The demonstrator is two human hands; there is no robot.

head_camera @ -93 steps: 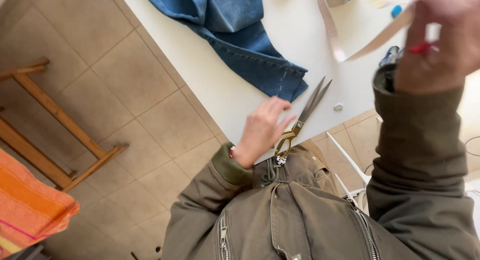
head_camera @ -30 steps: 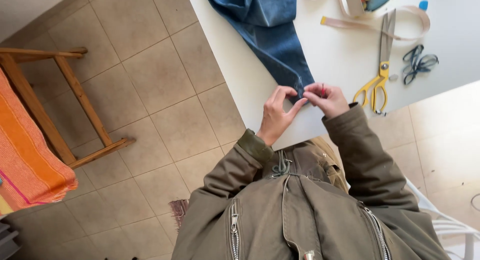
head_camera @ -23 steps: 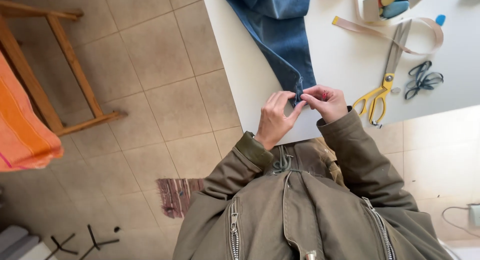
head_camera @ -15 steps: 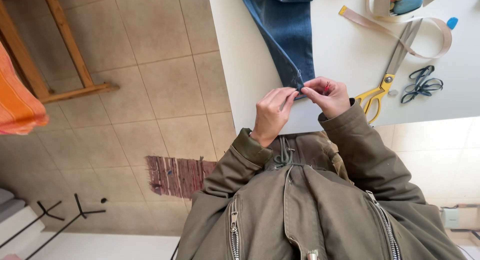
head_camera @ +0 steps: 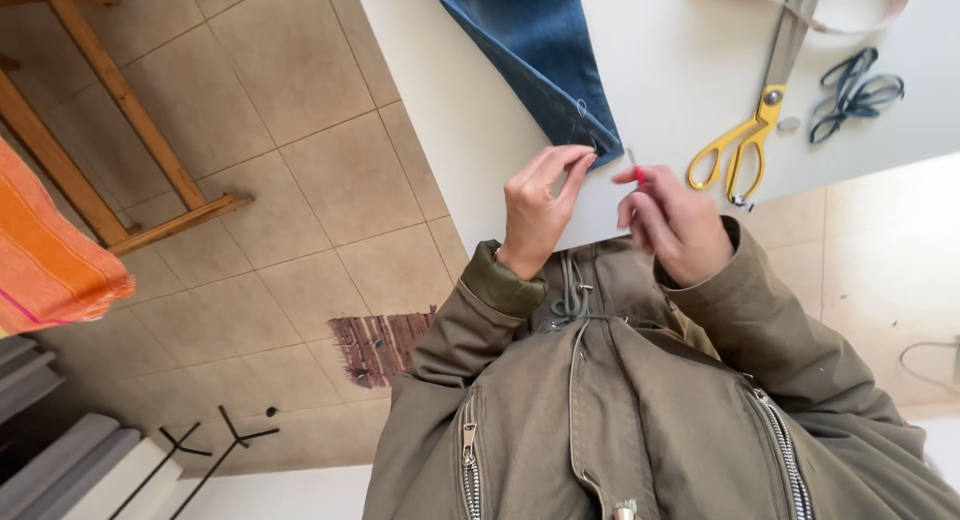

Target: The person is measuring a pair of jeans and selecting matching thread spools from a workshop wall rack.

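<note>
Stitching at the denim (head_camera: pixel 540 60) corner: left hand (head_camera: pixel 537 210) pinches near the hem, right hand (head_camera: pixel 675 225) holds a needle (head_camera: pixel 631 160), likely to be pushed in next.

showing matt woven blue denim cloth (head_camera: pixel 540 50) | lying on smooth white table (head_camera: pixel 680 70) | gleaming grey metal scissors (head_camera: pixel 765 100), glossy yellow handles | standing on matt beige floor tiles (head_camera: pixel 300 180)

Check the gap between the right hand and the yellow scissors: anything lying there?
Head view: bare white table between the right hand and the yellow scissors.
</note>
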